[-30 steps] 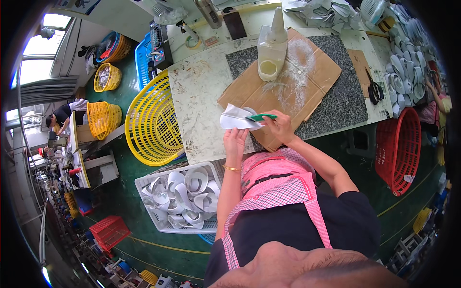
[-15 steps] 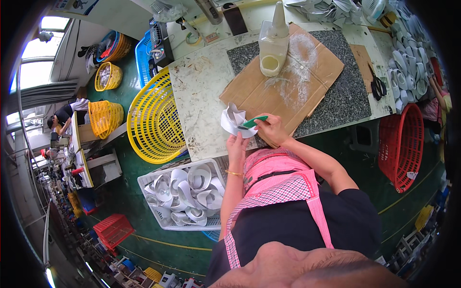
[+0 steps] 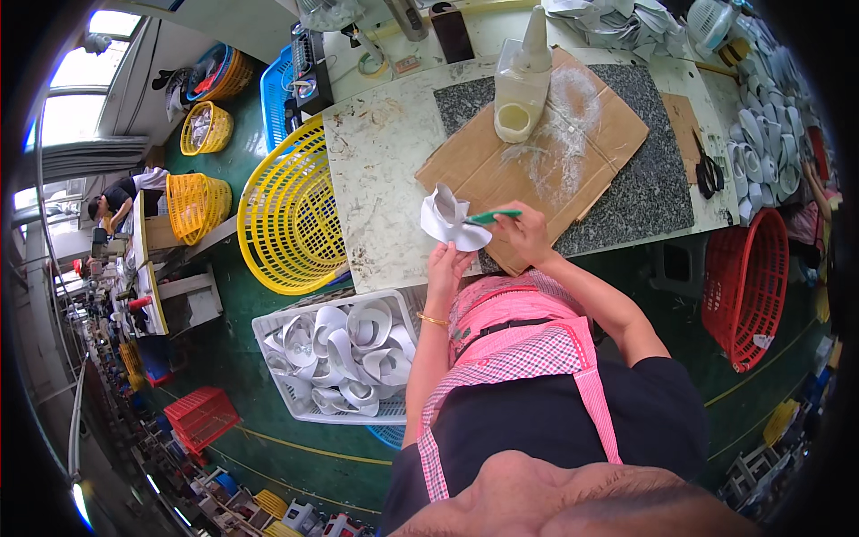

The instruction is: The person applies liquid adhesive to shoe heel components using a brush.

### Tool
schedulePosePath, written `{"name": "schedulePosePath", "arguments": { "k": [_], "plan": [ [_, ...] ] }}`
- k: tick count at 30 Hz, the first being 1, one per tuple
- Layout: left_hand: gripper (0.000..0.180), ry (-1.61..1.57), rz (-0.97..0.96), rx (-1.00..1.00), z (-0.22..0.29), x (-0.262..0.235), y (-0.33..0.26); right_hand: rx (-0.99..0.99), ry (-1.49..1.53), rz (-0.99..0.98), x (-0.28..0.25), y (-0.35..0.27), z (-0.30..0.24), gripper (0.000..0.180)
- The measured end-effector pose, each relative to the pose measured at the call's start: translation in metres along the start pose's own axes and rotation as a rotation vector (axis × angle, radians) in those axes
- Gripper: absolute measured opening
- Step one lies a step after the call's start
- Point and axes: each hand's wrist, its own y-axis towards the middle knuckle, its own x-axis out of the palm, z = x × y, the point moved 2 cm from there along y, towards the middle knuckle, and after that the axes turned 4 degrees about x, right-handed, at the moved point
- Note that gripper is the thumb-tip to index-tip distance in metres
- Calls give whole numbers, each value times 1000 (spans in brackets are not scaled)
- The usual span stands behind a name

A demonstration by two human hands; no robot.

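My left hand [image 3: 447,267] pinches the near edge of a curved white shoe upper [image 3: 440,215], holding it up over the table's front edge. In my right hand [image 3: 528,234] is a slim green-handled brush [image 3: 492,217], its tip against the inner side of the upper. The bristles are too small to make out clearly. Beyond my hands, a brown cardboard sheet [image 3: 608,134] smeared with white residue lies on a speckled stone slab [image 3: 658,183]. A translucent bottle [image 3: 519,94] with a cone-shaped top and a round opening in its side rests on the cardboard.
A white crate [image 3: 412,304] of similar uppers stands beside my left arm. Left of the table [image 3: 371,179] is a big yellow basket [image 3: 259,228]; a red basket [image 3: 743,295] stands at the right. Black scissors [image 3: 709,174], a phone [image 3: 451,34] and piled white shoe parts [image 3: 761,148] lie farther off.
My right hand has shifted slightly right, and the brush now lies flatter, its tip at the upper's inner side. The left hand still holds the upper, which has turned a little. The whole view has shifted slightly.
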Motion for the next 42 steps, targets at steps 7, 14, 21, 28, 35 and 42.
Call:
{"name": "schedulePosePath", "arguments": {
  "k": [7, 14, 21, 28, 35, 42],
  "plan": [
    [32, 36, -66, -24, 2, 12, 4, -184, -26, -31, 5, 14, -1, 10],
    [36, -102, -102, -38, 17, 27, 1, -497, -121, -14, -11, 11, -28, 12],
    [37, -36, -109, -19, 17, 40, -6, -324, -146, -30, -5, 20, -18, 14],
    [43, -159, -150, -64, 23, 38, -8, -286, -103, 79, -12, 12, -25, 8],
    [47, -212, -118, -102, 11, 15, -5, 55, 116, 49, -17, 10, -15, 13],
    [42, 299, -125, -46, -11, -3, -4, 116, -1, 266, -54, 30, 25, 16]
  ]
}}
